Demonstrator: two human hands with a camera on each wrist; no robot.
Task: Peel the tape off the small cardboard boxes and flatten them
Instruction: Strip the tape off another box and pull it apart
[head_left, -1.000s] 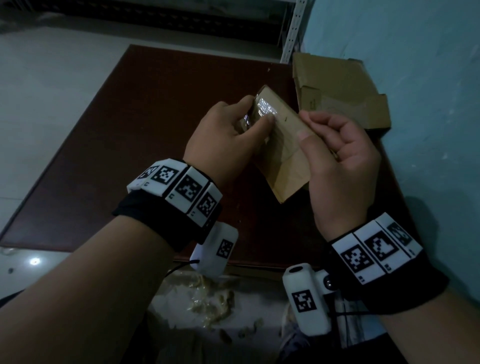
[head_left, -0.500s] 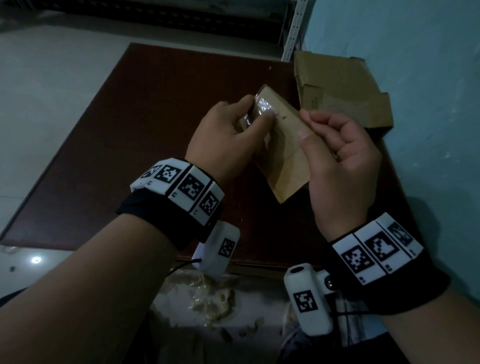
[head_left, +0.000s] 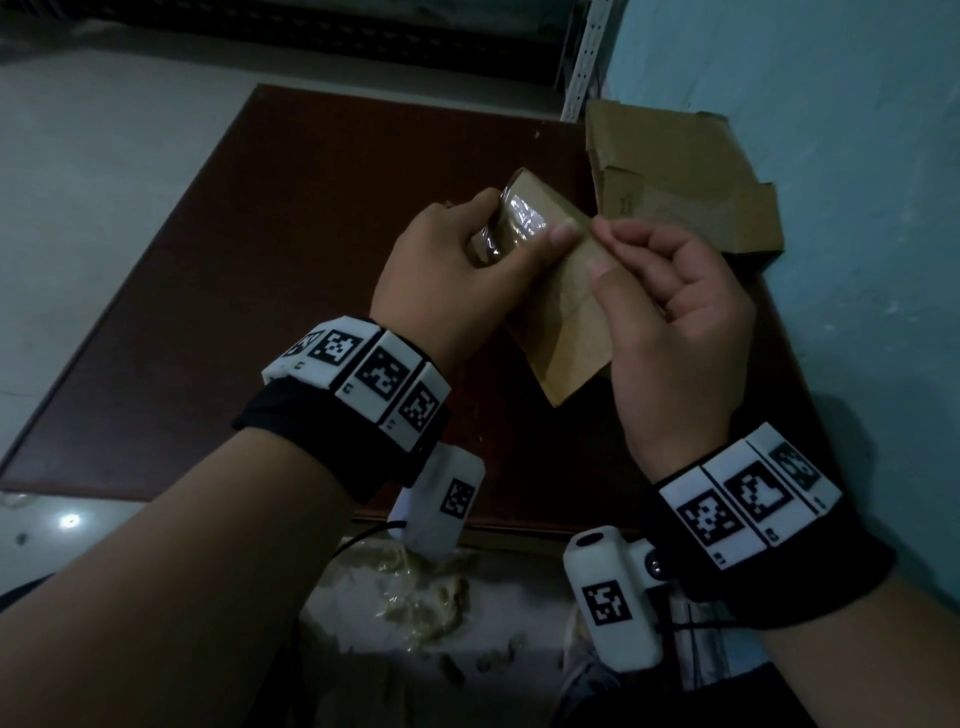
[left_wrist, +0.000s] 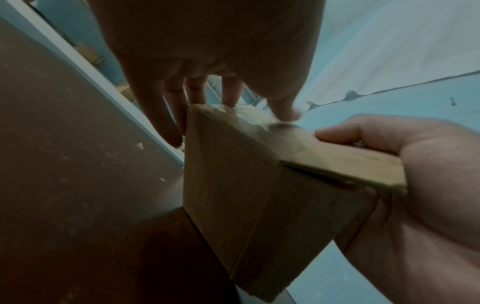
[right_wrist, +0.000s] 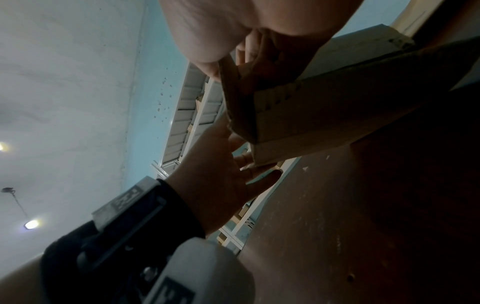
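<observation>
From my head, both hands hold a small box (head_left: 558, 317) above the brown table (head_left: 291, 260): my left hand (head_left: 457, 280) thumbs the shiny tape (head_left: 519, 223), my right hand (head_left: 675, 332) pinches the side. My left wrist shows a gaping flap seam. My right wrist shows my fingers (right_wrist: 257, 51) curled underneath.

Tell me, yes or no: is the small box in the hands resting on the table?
No: in the head view both the left hand and right hand hold the small box up above the brown table.

left thumb tip (left_wrist: 287, 115) blurred, box underside hidden
</observation>
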